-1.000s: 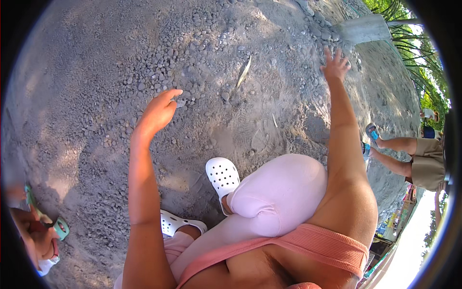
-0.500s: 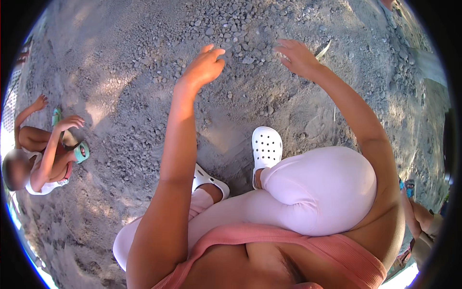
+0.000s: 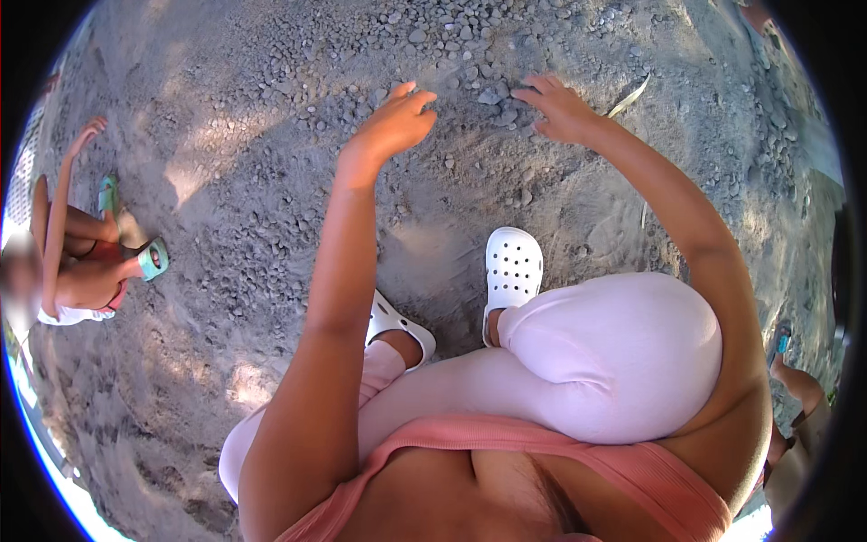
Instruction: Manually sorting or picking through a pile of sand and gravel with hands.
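Note:
Over the grey, gravelly ground [image 3: 433, 194], both of my arms reach forward. My left hand [image 3: 396, 124] is open and appears empty, its fingers apart and slightly curled. Across a short gap, my right hand [image 3: 562, 110] is also open, fingers stretched toward the left. Several small grey stones [image 3: 490, 95] lie between the hands, nearest to the right fingertips. Whether any fingertip touches the ground I cannot tell. A pale, thin leaf-like strip [image 3: 629, 97] lies beyond the right wrist.
White clogs [image 3: 514, 268] are on my feet, below my bent knee [image 3: 623, 352] in pale leggings. At the left a person [image 3: 86, 244] in green sandals [image 3: 153, 258] squats on the ground. Another person's leg [image 3: 799, 388] shows at the right edge. Loose gravel [image 3: 379, 45] covers the far ground.
My left hand has come a little closer to the right hand, narrowing the gap. The person at the left has moved their arms and shifted toward the picture's edge.

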Tool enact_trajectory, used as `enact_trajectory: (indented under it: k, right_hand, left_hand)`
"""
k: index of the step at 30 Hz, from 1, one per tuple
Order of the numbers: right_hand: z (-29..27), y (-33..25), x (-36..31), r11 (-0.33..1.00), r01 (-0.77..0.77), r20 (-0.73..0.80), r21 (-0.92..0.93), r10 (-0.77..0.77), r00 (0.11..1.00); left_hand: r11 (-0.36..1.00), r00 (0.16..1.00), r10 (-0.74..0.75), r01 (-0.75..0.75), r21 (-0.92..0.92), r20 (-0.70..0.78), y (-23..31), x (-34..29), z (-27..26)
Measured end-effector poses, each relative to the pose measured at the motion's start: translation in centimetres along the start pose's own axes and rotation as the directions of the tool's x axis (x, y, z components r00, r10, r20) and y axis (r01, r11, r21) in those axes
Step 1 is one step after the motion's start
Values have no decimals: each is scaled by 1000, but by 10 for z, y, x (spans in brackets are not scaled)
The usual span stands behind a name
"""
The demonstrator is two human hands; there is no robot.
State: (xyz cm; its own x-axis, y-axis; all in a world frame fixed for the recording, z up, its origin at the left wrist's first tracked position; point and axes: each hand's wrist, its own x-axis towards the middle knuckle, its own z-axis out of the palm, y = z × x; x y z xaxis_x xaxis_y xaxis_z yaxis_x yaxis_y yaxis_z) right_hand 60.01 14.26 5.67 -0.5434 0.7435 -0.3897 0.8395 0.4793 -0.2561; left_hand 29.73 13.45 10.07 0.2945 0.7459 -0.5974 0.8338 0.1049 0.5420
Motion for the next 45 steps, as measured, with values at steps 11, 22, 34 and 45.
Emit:
enact_trajectory:
  k: [11, 22, 34, 45]
  right_hand:
    - [0, 13, -31, 973, 42, -12, 228, -41, 999]
    - [-7, -31, -26, 985, 90, 7, 150, -92, 996]
    - [24, -25, -43, 995, 86, 83, 44, -90, 993]
    - [19, -51, -37, 952, 209, 40, 223, -223, 974]
  left_hand:
    - [996, 991, -87, 90, 28, -106, -33, 17, -24]
    - [987, 987, -159, 159, 33, -2, -50, 8, -42]
    - [892, 882, -423, 366, 263, 208, -37, 10, 1]
    - [887, 910, -415, 399, 234, 23, -25, 17, 58]
